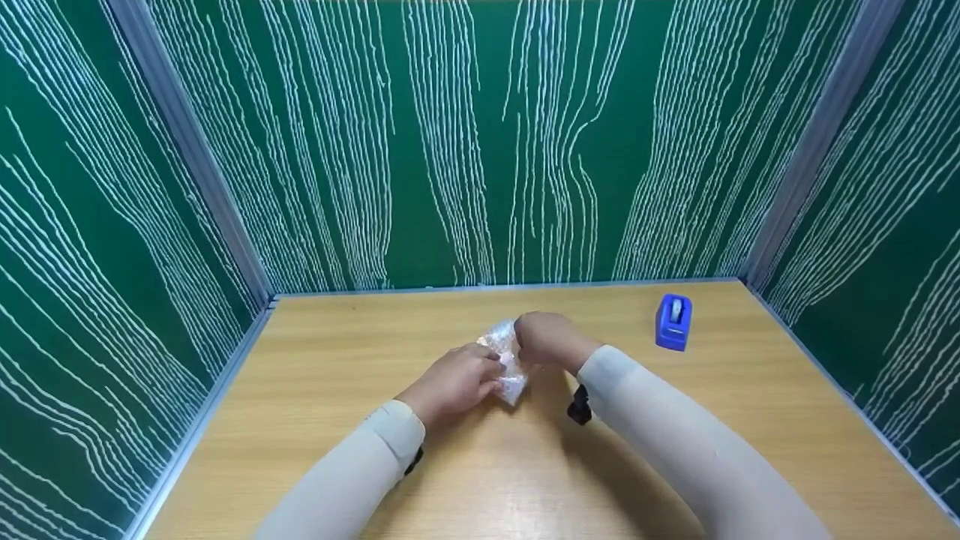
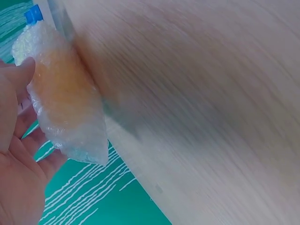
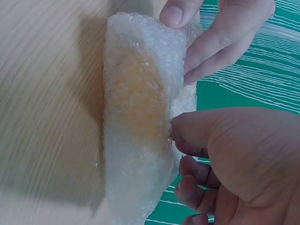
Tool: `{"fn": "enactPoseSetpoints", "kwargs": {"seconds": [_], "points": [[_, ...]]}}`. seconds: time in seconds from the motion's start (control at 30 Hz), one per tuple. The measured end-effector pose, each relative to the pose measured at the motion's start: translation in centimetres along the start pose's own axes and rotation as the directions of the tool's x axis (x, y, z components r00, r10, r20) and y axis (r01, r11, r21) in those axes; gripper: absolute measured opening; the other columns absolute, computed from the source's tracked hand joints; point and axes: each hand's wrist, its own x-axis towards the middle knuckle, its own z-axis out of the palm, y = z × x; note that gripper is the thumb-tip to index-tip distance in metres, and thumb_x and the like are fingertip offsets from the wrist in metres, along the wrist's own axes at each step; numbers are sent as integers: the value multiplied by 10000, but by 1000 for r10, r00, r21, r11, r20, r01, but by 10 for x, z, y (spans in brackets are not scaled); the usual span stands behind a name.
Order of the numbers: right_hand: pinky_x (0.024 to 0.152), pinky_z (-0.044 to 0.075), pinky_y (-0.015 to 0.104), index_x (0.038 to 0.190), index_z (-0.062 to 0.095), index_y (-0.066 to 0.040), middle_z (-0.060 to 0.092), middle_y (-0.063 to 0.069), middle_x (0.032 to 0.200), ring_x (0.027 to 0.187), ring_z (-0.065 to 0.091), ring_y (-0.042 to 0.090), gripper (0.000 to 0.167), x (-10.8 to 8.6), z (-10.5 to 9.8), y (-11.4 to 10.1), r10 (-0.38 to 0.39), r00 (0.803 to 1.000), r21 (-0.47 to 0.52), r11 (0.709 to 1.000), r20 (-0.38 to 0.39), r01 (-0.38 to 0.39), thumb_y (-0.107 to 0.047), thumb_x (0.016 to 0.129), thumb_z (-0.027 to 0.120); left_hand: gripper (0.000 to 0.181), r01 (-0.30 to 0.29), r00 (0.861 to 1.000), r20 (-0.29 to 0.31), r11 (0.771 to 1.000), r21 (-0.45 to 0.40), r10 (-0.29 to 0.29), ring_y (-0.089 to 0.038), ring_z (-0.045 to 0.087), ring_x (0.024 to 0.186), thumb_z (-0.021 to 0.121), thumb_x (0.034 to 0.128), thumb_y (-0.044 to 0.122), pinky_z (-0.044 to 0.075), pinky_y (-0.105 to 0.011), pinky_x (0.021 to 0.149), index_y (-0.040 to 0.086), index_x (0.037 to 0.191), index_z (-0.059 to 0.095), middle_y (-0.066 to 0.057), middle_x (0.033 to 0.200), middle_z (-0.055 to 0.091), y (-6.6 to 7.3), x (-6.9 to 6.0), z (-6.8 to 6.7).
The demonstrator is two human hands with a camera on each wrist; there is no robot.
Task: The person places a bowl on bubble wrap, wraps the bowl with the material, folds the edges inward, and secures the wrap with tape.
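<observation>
A bundle of bubble wrap (image 1: 512,388) around something orange is held between both hands, over the wooden table. The wrapped bundle (image 2: 68,93) hides the orange thing's shape, so I cannot tell its kind. My left hand (image 1: 459,377) grips the bundle from the left; in the left wrist view its thumb lies on the near face and the fingers reach behind. From the right, my right hand (image 1: 553,339) pinches the wrap's edge between thumb and forefinger, as the right wrist view shows, its other fingers curled below. Both hands meet the wrap (image 3: 140,103) along the same side.
A blue tape dispenser (image 1: 673,322) stands at the table's back right, apart from the hands. Green panels (image 1: 517,150) with white wavy lines enclose the wooden table (image 1: 360,330) at the back and both sides. Dark wrist-worn devices (image 1: 580,406) sit under the sleeves.
</observation>
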Motion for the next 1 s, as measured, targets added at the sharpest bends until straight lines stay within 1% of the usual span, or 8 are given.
{"fn": "enactPoseSetpoints", "kwargs": {"seconds": [0.1,0.2,0.37,0.47,0.6,0.8,0.9,1.0], "points": [[846,624,444,1041,793,-94,743,58,919,818,670,274,53,-1,1,1,-38,999,-29,999,-19,38,-136,1012,807,354,2,1000,-6,1000,-17,-2,-274,644,1488,723,1128,347,498,-494,1307,197,1440,797,-57,1553,711,0,-1,-2],[825,622,460,1008,784,-78,740,64,908,789,650,272,89,-1,0,2,-75,996,-76,994,-41,72,-166,1017,799,373,5,1000,-9,999,-40,-5,-266,636,1490,732,1124,353,496,-485,1309,196,1457,790,-45,1557,706,0,-3,-3],[846,624,470,1030,791,-69,747,71,928,806,652,266,141,-3,-2,3,-69,997,-60,996,-40,67,-210,1045,797,403,20,1000,-12,998,-66,-21,-252,602,1531,721,1128,379,461,-469,1340,191,1480,775,-23,1580,696,-1,-6,-6],[857,626,465,1078,798,-59,751,78,943,826,667,269,156,-7,-3,4,-62,998,-28,998,-31,62,-215,1063,791,417,24,999,-27,997,-70,-26,-253,593,1541,710,1134,386,455,-460,1344,175,1490,766,-29,1583,696,-3,-8,-8],[830,633,443,1118,795,-79,743,65,936,827,690,257,149,-12,-5,10,-45,999,33,998,-6,45,-223,1084,776,445,51,997,-51,996,-78,-55,-265,587,1544,708,1135,395,458,-462,1342,158,1509,749,-47,1592,685,-7,-11,-11],[728,609,381,1015,752,-139,729,51,900,782,705,228,136,-18,-8,29,-62,998,146,987,-1,61,-249,1095,754,464,60,992,-107,996,-69,-67,-322,581,1541,703,1137,372,456,-510,1340,108,1518,729,-101,1593,679,-18,-19,-17],[710,595,363,984,743,-153,729,46,895,776,698,212,158,-21,-10,42,-89,996,188,978,-23,92,-269,1091,755,485,96,985,-134,992,-85,-107,-344,566,1554,696,1137,386,444,-543,1345,106,1532,716,-106,1609,665,-24,-23,-20],[714,589,355,982,753,-151,730,40,893,774,681,197,162,-24,-14,54,-120,991,191,973,-55,128,-273,1087,759,507,152,972,-161,981,-121,-171,-354,549,1574,699,1132,415,431,-572,1349,118,1542,710,-95,1634,648,-30,-30,-23]]}}
